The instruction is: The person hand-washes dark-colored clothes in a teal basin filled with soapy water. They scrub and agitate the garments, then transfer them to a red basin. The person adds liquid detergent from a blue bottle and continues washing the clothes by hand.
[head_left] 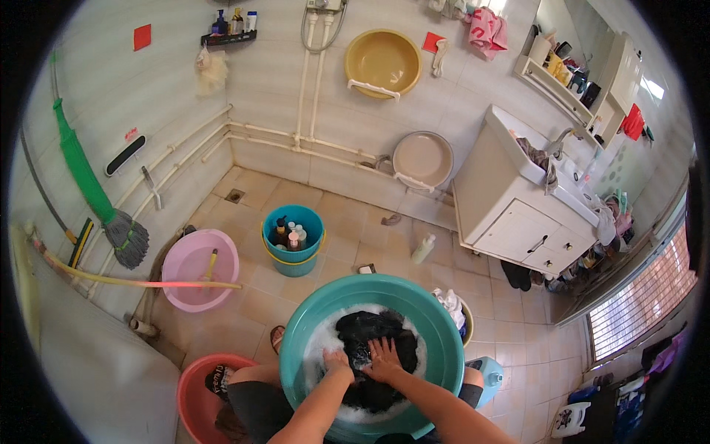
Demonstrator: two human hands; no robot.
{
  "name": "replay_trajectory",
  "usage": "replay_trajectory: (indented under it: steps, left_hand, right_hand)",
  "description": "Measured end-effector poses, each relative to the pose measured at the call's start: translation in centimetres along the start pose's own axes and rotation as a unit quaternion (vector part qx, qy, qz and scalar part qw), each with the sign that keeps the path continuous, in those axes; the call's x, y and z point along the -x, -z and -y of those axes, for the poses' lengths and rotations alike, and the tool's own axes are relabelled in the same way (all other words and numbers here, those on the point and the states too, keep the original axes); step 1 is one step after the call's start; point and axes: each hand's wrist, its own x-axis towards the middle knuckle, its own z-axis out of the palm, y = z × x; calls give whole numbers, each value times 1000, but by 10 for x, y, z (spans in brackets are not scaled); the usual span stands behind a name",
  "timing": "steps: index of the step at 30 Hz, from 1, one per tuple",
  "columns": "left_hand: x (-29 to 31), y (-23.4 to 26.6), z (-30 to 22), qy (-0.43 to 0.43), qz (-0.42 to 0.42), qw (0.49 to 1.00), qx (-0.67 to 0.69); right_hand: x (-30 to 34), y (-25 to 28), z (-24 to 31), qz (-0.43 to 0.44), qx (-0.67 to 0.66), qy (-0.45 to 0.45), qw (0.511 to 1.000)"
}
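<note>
2 hands [383, 361], blk cloth [364, 328], 1 grn tub [370, 290]

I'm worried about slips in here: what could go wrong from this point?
The teal tub holds foamy water, and the right hand lies spread on dark cloth in it; a hard push might splash suds onto the tile floor and make it slick.

The yellowish hose stretches across the pink basin, so a passing leg could catch it.
</note>
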Motion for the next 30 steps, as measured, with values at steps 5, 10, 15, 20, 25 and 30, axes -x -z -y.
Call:
replay_trajectory:
  steps: [5, 10, 15, 20, 25, 30]
  left_hand:
    - [-45, -29, -6, -26, 5, 1000, -14]
    - [-40, -12, -6, -56, 45, 997, 28]
    - [-24, -12, 6, -65, -12, 992, 111]
    - [-12, -36, 14, -76, -311, 927, 197]
    - [27, -23, 16, -25, -291, 919, 265]
    - [40, -28, 9, -60, -278, 940, 188]
  right_hand:
    - [-7, -26, -5, 33, -59, -12, 998]
    - [-13, -61, -13, 9, -150, -24, 988]
    - [-13, -29, -4, -47, -141, -23, 989]
    - [-2, 12, -2, -64, -144, -38, 987]
    - [57, 41, 13, -21, -242, 69, 968]
    - [93, 85, 2, -94, -604, -8, 791]
